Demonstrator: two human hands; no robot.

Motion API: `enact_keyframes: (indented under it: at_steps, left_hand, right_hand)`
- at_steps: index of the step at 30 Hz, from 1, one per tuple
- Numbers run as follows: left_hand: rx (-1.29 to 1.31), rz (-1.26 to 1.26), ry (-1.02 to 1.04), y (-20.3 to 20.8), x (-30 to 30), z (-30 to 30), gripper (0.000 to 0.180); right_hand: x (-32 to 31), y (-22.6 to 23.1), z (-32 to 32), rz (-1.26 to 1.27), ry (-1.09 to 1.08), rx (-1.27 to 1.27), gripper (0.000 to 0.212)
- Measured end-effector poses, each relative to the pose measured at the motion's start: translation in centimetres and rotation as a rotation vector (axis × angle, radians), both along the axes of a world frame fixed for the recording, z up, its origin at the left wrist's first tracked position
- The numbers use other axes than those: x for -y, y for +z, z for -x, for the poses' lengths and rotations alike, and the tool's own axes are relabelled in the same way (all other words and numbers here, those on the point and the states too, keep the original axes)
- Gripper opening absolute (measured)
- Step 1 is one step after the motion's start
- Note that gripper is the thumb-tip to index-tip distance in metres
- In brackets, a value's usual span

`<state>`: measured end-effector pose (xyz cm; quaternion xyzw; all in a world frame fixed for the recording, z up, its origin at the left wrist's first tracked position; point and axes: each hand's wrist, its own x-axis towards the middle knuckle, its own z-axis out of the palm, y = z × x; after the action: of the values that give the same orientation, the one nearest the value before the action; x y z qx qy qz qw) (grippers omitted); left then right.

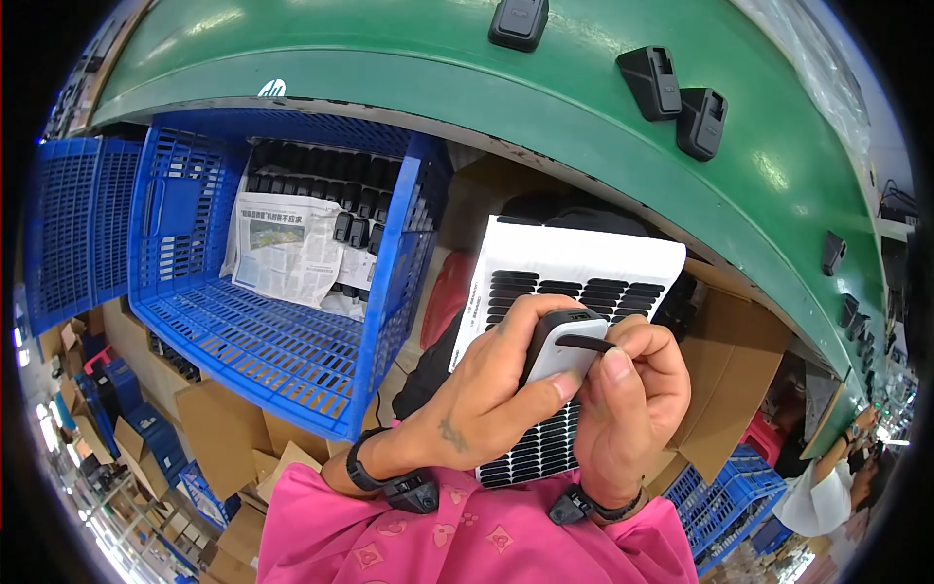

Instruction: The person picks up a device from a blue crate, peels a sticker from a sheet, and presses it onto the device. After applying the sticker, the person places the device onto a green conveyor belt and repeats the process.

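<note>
Around a small device with a black side and a light grey face (556,368), my left hand (486,384) is closed, thumb pressed on the face. A black oval sticker (584,343) lies across that grey face, its right end pinched between the thumb and finger of my right hand (637,384). Whether the sticker is stuck down cannot be told. Below both hands is a white sheet (584,248) carrying rows of the same black oval stickers (525,456). My hands hide part of the sheet.
At left, a blue plastic crate (375,331) holds newspaper (287,248) and rows of black parts (326,161). The green bench (389,34) curves across the top, with several black holders (650,83) on it. A cardboard box (735,360) stands right; another person (817,501) is far right.
</note>
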<state>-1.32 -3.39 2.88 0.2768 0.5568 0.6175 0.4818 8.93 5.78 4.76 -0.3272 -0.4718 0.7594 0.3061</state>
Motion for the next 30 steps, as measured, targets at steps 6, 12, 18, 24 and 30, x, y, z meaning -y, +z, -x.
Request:
enact_keyframes:
  at_steps: [6,12,18,24,30]
  left_hand:
    - [-0.024,0.029,-0.008,0.32,-0.22,-0.06,0.048]
    - [-0.004,0.017,-0.009,0.22,-0.39,-0.16,0.049]
    - [-0.024,0.021,-0.015,0.25,-0.64,-0.27,0.049]
    - [-0.025,0.036,-0.007,0.51,-0.72,-0.46,0.048]
    - [-0.057,0.044,-0.013,0.8,-0.78,-0.44,0.048]
  right_hand:
    - [-0.11,-0.1,-0.1,0.001,-0.011,0.001,0.01]
    - [-0.3,-0.16,-0.25,0.009,-0.014,-0.012,0.01]
    - [-0.62,-0.28,-0.59,0.042,-0.016,-0.044,0.009]
    - [-0.75,-0.46,-0.81,0.066,-0.02,-0.083,0.01]
    - [-0.83,-0.52,-0.79,0.056,-0.015,-0.067,0.01]
